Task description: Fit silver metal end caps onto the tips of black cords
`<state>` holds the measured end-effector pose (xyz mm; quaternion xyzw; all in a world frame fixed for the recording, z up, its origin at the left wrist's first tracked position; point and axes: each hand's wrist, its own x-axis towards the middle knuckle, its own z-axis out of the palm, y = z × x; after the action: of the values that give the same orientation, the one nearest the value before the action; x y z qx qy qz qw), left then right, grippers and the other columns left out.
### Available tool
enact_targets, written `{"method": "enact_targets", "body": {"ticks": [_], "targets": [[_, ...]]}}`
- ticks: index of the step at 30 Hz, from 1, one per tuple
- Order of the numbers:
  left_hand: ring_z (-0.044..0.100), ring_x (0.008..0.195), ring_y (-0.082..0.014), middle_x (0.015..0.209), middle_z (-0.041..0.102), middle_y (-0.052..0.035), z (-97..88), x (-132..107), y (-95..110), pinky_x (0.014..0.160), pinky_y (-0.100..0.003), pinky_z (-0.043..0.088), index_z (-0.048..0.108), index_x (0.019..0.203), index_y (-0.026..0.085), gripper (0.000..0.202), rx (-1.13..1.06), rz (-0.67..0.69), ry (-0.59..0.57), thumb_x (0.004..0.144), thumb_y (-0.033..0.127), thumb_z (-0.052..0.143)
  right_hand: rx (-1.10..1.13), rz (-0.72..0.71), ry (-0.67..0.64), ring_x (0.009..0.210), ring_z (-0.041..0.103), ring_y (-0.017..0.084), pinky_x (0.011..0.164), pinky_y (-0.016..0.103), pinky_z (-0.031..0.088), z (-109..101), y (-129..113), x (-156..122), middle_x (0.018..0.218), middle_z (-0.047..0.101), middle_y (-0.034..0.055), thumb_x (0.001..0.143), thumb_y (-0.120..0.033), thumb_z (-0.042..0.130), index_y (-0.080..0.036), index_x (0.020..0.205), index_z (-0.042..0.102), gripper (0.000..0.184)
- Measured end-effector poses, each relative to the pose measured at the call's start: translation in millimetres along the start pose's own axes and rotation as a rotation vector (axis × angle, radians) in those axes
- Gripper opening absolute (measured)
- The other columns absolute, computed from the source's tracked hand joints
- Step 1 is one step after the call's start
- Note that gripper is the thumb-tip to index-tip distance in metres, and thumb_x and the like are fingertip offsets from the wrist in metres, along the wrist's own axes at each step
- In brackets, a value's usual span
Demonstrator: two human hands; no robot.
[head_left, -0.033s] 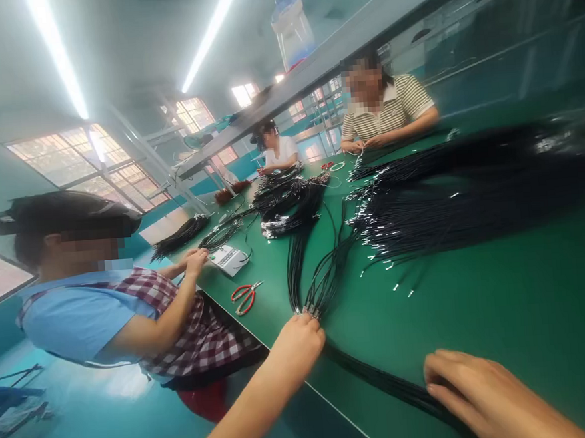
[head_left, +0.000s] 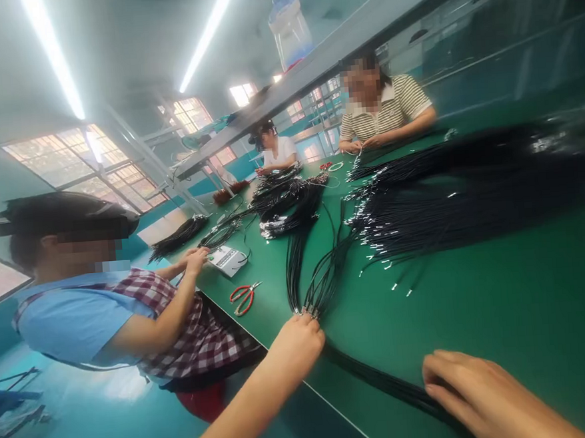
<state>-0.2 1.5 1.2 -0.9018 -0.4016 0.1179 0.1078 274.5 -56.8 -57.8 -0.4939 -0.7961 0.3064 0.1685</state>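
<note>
Near the table edge, my left hand (head_left: 299, 345) is closed around a bundle of black cables (head_left: 378, 376), close to its metal-tipped ends (head_left: 309, 311). From this hand the bundle runs across the table toward the lower right. My right hand (head_left: 477, 386) rests beside and partly over it, with loosely curved fingers and a gap between thumb and index finger. The thumb lies against or just above the cables; its exact contact is hidden. More black cables (head_left: 296, 272) lie just beyond my left hand.
Red-handled pliers (head_left: 244, 298) and a white box (head_left: 228, 260) lie to the left on the green table (head_left: 520, 316). A large spread of black cables (head_left: 471, 200) covers the far right. A person in a checked apron (head_left: 163, 308) sits at left; two people work farther back.
The whole view has shifted very slightly to the left. Both of my hands keep the same pose on and beside the cables.
</note>
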Motion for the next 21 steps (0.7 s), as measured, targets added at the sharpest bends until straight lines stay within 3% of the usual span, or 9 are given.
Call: {"method": "enact_targets", "body": {"ticks": [5,9,15,21], "targets": [[0.060,0.075,-0.0220,0.070,0.066,-0.0076,-9.4,3,-9,0.072,-0.032,0.044,0.064,0.071,0.016,0.015,0.128,0.241,-0.060,0.084,0.008,0.060,0.016,0.002,0.010,0.074,0.061,0.020,0.067,0.032,0.046,2,-5,-2,0.080,0.063,0.0027,0.091,-0.025,0.039,-0.023,0.073,0.054,0.023],[0.058,0.074,-0.0197,0.070,0.065,-0.0050,-13.9,3,-19,0.073,-0.031,0.042,0.062,0.072,0.019,0.016,0.155,0.335,-0.055,0.086,0.012,0.059,0.123,0.009,-0.009,0.075,0.060,0.018,0.067,0.030,0.044,-2,-1,-3,0.081,0.062,0.0013,0.093,-0.031,0.036,-0.024,0.075,0.054,0.027],[0.058,0.078,-0.0193,0.081,0.064,-0.0032,-13.6,-4,-27,0.072,-0.030,0.043,0.057,0.084,0.018,0.011,0.170,0.263,-0.034,0.091,0.013,0.051,0.182,0.083,0.026,0.081,0.060,0.018,0.073,0.030,0.044,-11,-5,3,0.086,0.063,0.0019,0.094,-0.027,0.038,-0.023,0.085,0.057,0.022],[0.063,0.085,-0.0221,0.092,0.069,-0.0046,-3.0,-2,-25,0.076,-0.032,0.047,0.059,0.086,0.020,0.018,0.135,0.179,0.042,0.082,0.006,0.049,-0.053,0.105,0.101,0.094,0.060,0.024,0.083,0.035,0.045,-7,-32,19,0.095,0.066,0.0067,0.084,-0.016,0.054,-0.018,0.086,0.066,0.012]]}}
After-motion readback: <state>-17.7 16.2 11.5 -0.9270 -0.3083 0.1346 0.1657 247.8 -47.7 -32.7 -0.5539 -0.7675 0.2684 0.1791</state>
